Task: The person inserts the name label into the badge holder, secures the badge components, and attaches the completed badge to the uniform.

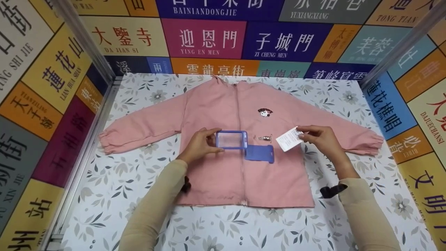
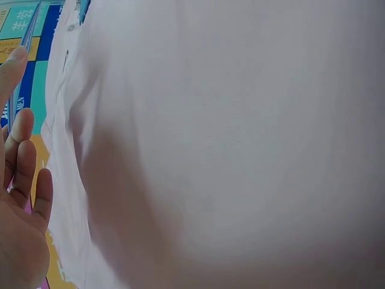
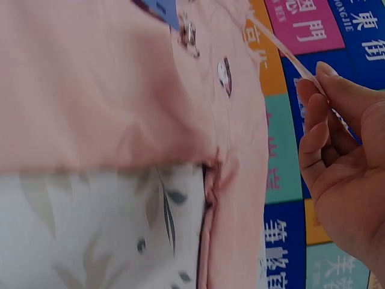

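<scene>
My left hand pinches a clear card holder with a blue frame between thumb and fingers, above a pink zip jacket. A small white card with fine print is in my right hand, gripped by its upper right corner. The right wrist view shows this card nearly edge-on between thumb and fingers. On the jacket, just right of the frame, lies a flat blue panel. A small metal clip sits above that panel.
The jacket is spread on a white table with a leaf and flower print, its sleeves stretched out to both sides. A small cartoon patch marks its chest. Colourful lettered panels enclose the back and sides.
</scene>
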Tool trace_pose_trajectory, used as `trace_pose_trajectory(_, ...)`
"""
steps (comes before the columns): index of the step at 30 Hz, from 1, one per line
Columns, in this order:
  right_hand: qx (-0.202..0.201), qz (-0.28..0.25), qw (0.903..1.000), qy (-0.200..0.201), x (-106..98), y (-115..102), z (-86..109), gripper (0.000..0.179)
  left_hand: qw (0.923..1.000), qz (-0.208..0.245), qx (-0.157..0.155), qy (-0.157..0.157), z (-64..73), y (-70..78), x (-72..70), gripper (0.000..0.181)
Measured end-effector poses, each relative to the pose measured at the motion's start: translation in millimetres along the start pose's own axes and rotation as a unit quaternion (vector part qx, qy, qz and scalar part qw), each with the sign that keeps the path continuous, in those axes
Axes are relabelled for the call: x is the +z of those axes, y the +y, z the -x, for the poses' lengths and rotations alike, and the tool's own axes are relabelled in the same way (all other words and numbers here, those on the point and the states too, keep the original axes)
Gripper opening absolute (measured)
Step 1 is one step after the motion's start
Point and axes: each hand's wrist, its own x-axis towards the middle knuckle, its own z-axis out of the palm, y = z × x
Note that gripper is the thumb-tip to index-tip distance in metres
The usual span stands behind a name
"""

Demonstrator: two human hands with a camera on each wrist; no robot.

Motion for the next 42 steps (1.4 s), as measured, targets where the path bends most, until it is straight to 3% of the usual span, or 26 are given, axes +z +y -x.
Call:
trace_pose_trajectory(6, 0.013, -0.078, 0.9967, 0.019, 30.8, -28.0, -5.8, 0.034, 1.0, 0.001, -0.001, 0.003, -2.2, 0.3, 0.6, 0.074)
trace_pose_trajectory(13, 0.016, -0.15, 0.9882, 0.027, 61.0, -41.9, -15.1, 0.032, 0.9999, -0.005, -0.008, 0.006, -4.7, 3.5, 0.9, 0.073)
trace_pose_trajectory(28, 0.043, -0.139, 0.9894, -0.009, 96.6, -40.8, -20.4, 0.034, 0.9999, 0.008, -0.008, 0.009, -8.2, 6.5, 4.2, 0.071)
trace_pose_trajectory(35, 0.03, -0.104, 0.9941, -0.003, 105.2, -38.7, -19.3, 0.031, 0.9999, 0.011, -0.004, 0.009, -8.2, 5.7, 5.3, 0.072)
trace_pose_trajectory(42, 0.026, -0.113, 0.9932, -0.015, 108.5, -39.4, -20.6, 0.032, 0.9999, 0.012, -0.003, 0.01, -8.0, 8.3, 5.3, 0.071)
